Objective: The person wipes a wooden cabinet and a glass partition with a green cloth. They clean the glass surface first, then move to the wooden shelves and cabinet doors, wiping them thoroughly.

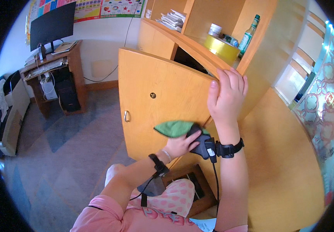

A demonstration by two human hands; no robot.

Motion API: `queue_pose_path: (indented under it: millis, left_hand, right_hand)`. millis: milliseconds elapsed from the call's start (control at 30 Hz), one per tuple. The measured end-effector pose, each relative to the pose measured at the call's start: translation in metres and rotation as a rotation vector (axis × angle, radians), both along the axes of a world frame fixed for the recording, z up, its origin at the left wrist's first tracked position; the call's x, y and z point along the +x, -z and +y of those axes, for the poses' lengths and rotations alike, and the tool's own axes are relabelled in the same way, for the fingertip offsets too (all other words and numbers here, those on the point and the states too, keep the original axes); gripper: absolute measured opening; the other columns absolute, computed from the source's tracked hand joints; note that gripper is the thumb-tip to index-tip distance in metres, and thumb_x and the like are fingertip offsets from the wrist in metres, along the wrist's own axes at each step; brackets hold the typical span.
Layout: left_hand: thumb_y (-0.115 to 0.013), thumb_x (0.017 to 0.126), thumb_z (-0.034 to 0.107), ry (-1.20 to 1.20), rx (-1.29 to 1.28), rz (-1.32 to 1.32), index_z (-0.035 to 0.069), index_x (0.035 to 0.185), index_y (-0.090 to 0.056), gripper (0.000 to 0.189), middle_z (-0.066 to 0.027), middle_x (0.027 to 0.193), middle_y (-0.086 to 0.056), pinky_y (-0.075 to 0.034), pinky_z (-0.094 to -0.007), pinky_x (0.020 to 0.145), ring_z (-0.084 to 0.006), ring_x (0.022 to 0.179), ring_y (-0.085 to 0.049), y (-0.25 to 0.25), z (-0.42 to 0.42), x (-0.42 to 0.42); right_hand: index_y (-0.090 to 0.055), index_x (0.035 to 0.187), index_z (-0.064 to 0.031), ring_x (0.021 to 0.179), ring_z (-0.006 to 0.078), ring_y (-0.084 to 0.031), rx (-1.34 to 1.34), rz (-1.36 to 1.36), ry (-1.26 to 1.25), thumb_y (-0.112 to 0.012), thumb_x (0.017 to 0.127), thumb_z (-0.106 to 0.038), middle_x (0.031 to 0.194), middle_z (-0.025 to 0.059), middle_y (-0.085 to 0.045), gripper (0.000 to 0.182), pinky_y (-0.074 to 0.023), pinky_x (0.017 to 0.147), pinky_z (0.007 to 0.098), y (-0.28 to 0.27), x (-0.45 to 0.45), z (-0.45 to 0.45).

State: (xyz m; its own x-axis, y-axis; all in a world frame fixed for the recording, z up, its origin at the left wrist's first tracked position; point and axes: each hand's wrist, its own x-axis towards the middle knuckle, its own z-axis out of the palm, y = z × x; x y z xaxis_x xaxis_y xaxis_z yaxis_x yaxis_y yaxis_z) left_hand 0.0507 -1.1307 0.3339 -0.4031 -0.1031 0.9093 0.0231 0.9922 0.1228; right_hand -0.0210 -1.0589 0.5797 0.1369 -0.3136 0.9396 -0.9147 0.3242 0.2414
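A wooden cabinet door (167, 87) with a small metal handle (127, 116) stands swung out before me. My left hand (183, 145) holds a green and dark grey cloth item (177, 128) against the door's lower right part; its exact kind is unclear. Higher up, my right hand (229, 94) lies at the cabinet's front corner, fingers bent over the shelf edge (196, 53), thumb near the top of the door. Behind the door the compartment (190, 60) is dark, and its contents are hidden.
On the shelf above are a roll of yellow tape (220, 47), a white jar (214, 30), a green-labelled bottle (246, 39) and stacked papers (172, 20). A wooden surface (282, 168) extends right. A monitor (52, 27) stands on a desk (78, 78) at left. Cables hang from both wristbands.
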Motion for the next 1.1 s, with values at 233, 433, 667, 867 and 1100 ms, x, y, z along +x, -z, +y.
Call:
queue_pose_path:
  millis: [233,433,667,867,1100]
  left_hand:
    - [-0.07,0.084,0.036,0.038,0.009,-0.205,0.021,0.128,-0.065,0.047,-0.0107,0.122,-0.063,-0.045,-0.0505,0.1,-0.0345,0.113,-0.059,0.02,-0.011,0.024]
    - [-0.074,0.082,0.041,-0.224,0.044,0.052,0.022,0.131,-0.064,0.054,-0.0323,0.136,-0.046,-0.04,-0.0551,0.101,-0.0527,0.121,-0.045,-0.073,-0.011,-0.001]
    - [-0.076,0.081,0.034,0.133,0.287,-0.155,0.024,0.114,-0.069,0.035,-0.021,0.125,-0.058,-0.048,-0.051,0.09,-0.0385,0.106,-0.058,-0.008,0.002,0.014]
    - [-0.075,0.074,0.017,0.055,0.037,-0.043,0.018,0.117,-0.068,0.044,-0.0129,0.107,-0.065,-0.05,-0.0502,0.086,-0.0361,0.099,-0.062,-0.006,0.011,0.013]
    - [-0.076,0.075,0.024,-0.052,0.064,0.105,0.014,0.111,-0.068,0.039,-0.0218,0.111,-0.057,-0.048,-0.0535,0.085,-0.043,0.102,-0.057,-0.072,0.004,-0.006]
  right_hand:
    - [-0.066,0.112,-0.005,0.119,0.032,-0.053,-0.043,0.006,-0.014,-0.058,0.092,-0.032,0.111,0.0113,-0.061,0.034,-0.0297,0.11,0.0565,0.003,-0.002,-0.004]
    - [-0.066,0.113,-0.0052,0.118,0.0322,-0.054,-0.039,0.009,-0.021,-0.058,0.092,-0.033,0.111,0.0114,-0.061,0.035,-0.0312,0.108,0.057,0.002,-0.003,-0.004]
    - [-0.067,0.115,-0.0072,0.119,0.0323,-0.055,0.003,-0.007,-0.012,-0.051,0.097,-0.03,0.115,0.01,-0.063,0.033,-0.0309,0.109,0.0544,0.001,0.0,0.002]
    - [-0.069,0.108,-0.0063,0.116,0.0301,-0.057,-0.028,0.043,-0.044,-0.057,0.093,-0.034,0.107,0.0091,-0.063,0.034,-0.034,0.106,0.053,-0.002,-0.004,0.001]
    - [-0.071,0.097,-0.008,0.115,0.0292,-0.057,-0.082,0.037,-0.045,-0.058,0.093,-0.034,0.106,0.0083,-0.064,0.03,-0.0339,0.105,0.0525,0.002,-0.008,-0.004]
